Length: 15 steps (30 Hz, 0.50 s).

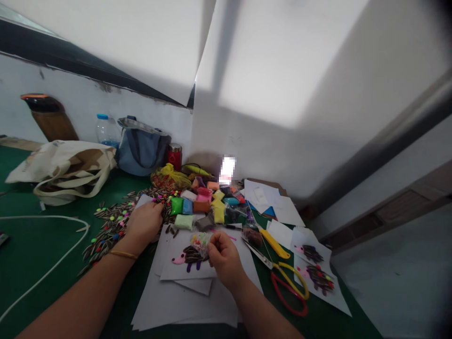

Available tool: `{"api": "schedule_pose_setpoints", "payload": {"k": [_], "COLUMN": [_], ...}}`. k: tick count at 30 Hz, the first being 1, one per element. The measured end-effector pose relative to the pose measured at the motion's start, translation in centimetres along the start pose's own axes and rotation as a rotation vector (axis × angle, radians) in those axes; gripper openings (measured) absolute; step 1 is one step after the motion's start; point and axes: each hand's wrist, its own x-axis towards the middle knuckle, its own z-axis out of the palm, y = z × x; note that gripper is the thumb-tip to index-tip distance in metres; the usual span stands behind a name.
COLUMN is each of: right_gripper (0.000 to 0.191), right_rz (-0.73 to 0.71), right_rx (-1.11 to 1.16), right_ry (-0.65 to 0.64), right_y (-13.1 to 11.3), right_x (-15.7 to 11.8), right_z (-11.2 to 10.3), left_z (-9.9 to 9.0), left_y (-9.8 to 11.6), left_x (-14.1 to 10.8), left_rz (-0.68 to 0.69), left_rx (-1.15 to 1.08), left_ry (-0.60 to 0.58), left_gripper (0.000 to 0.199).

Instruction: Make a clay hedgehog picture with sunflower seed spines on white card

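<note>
My right hand (225, 260) is closed, its fingertips pinching a small clear bag of colourful pompoms (199, 241). Under that bag lies a paper with a hedgehog picture (190, 255), made with a pink face, purple legs and a back of striped seeds. My left hand (145, 222) rests at the right side of a heap of sunflower seeds (115, 230) mixed with coloured pompoms. Its fingers are bent together, and whatever they may hold is hidden. Loose white sheets (183, 306) are stacked below the picture.
Packets of coloured clay (201, 206) lie behind the paper. To the right are scissors (278, 270), a yellow cutter (275, 243) and finished hedgehog pictures (319, 278). A canvas bag (70, 162), blue bag (143, 150), bottle (106, 132) and red flask (174, 156) stand behind. A white cable (52, 270) crosses the left.
</note>
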Motion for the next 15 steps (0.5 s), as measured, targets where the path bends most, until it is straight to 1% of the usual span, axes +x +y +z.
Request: {"api": "schedule_pose_setpoints", "payload": {"k": [5, 8, 11, 13, 15], "right_gripper": [0.017, 0.019, 0.019, 0.019, 0.019], "right_rz": [-0.006, -0.005, 0.003, 0.003, -0.002], "right_rx": [-0.001, 0.011, 0.011, 0.001, -0.003], "right_ry": [-0.003, 0.002, 0.01, 0.011, 0.015], "right_y": [0.01, 0.01, 0.03, 0.16, 0.4], "right_x": [0.05, 0.06, 0.08, 0.13, 0.24], "right_z": [-0.02, -0.05, -0.11, -0.17, -0.26], "left_z": [-0.21, -0.29, -0.15, -0.06, -0.18], "left_y": [0.01, -0.03, -0.24, -0.24, 0.19], "left_x": [0.03, -0.13, -0.28, -0.35, -0.55], "left_rz": [-0.038, -0.056, -0.04, -0.002, 0.04], "left_rx": [-0.04, -0.113, -0.228, -0.319, -0.429], "left_ry": [0.012, 0.019, 0.066, 0.113, 0.176], "left_gripper": [0.022, 0.027, 0.033, 0.03, 0.026]}}
